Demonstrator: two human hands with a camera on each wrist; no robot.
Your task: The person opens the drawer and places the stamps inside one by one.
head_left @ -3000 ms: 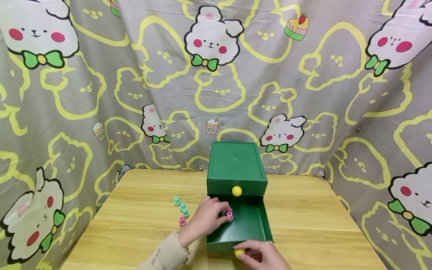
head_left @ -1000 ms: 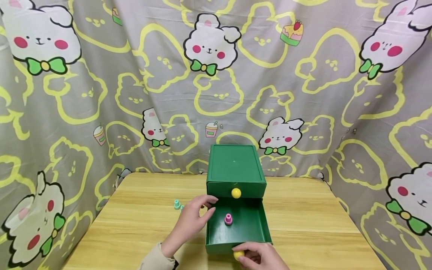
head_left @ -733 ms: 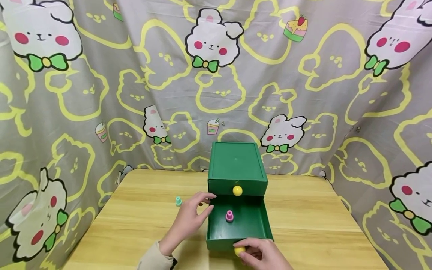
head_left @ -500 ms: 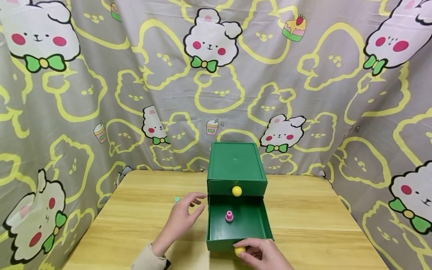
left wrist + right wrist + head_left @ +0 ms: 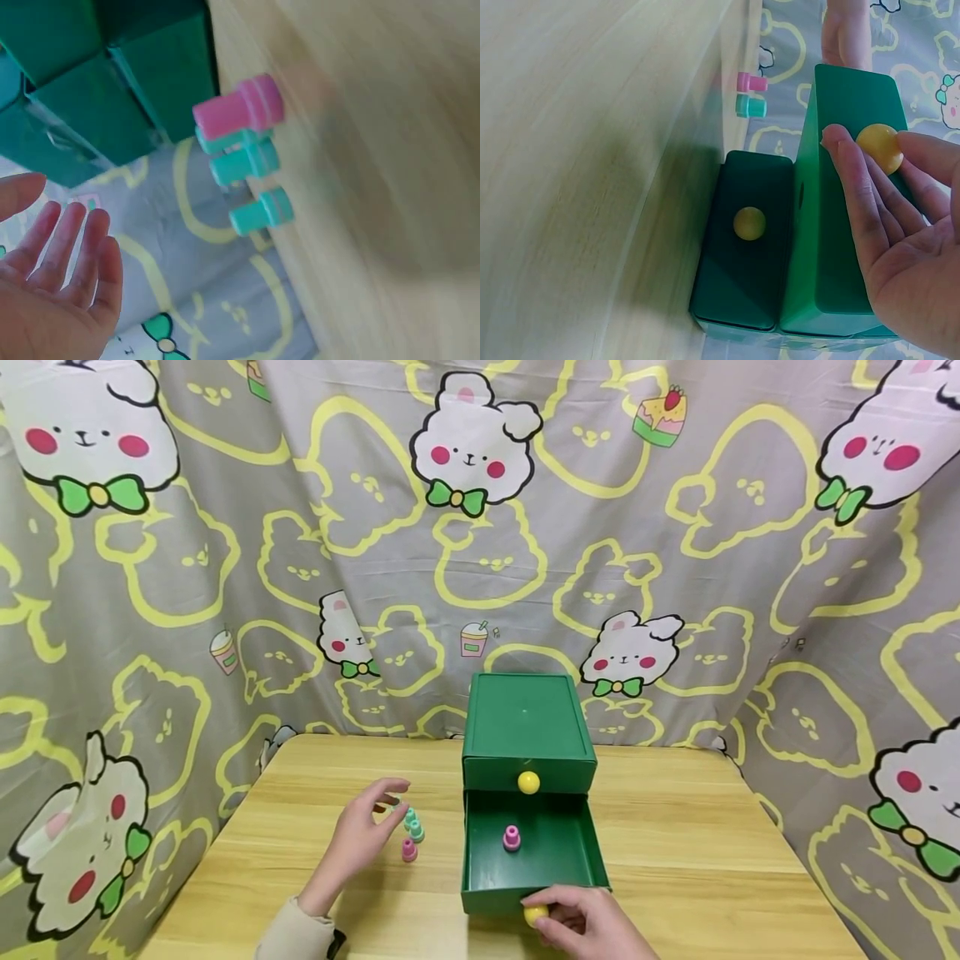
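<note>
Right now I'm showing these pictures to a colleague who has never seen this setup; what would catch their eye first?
Probably the green drawer box mid-table, its lower drawer pulled out with one pink peg standing inside. The right hand pinches that drawer's yellow knob, while the left hand hovers open by small teal and pink pegs on the wood.

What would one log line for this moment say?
left hand: open, beside table pegs | right hand: pinching yellow knob | lower drawer: open, pink peg inside
</note>
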